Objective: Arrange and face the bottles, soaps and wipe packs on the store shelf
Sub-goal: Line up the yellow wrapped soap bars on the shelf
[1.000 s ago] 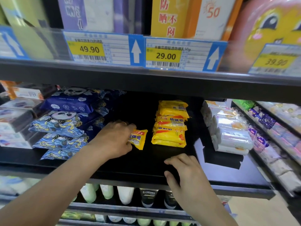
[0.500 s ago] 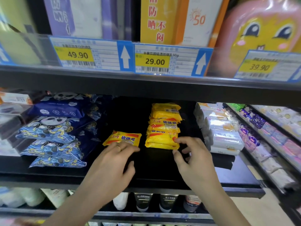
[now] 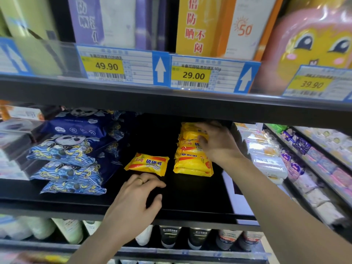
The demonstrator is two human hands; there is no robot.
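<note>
A single soap (image 3: 147,164), a flat, pillow-shaped bar in glossy, crinkly yellow film with a red band, is lying face up on the matte black shelf (image 3: 190,197). Its long axis is running left to right, tilted slightly down toward the right, with its printed label facing up and forward. The left hand (image 3: 136,202) is sitting just in front of it, fingers loosely curled and holding nothing; whether the fingertips are touching the wrapper, I cannot tell. A ring is showing on one finger.

To the right, a stack (image 3: 191,162) of the same yellow soaps is lying flat, long sides toward the front edge. The right hand (image 3: 219,143) is reaching in from the right, its fingers curling over the upper packs and its thumb pressing on the front of one.

Left of the single soap, soft blue wipe packs (image 3: 64,161) with wave and panda prints are piled in overlapping layers.
</note>
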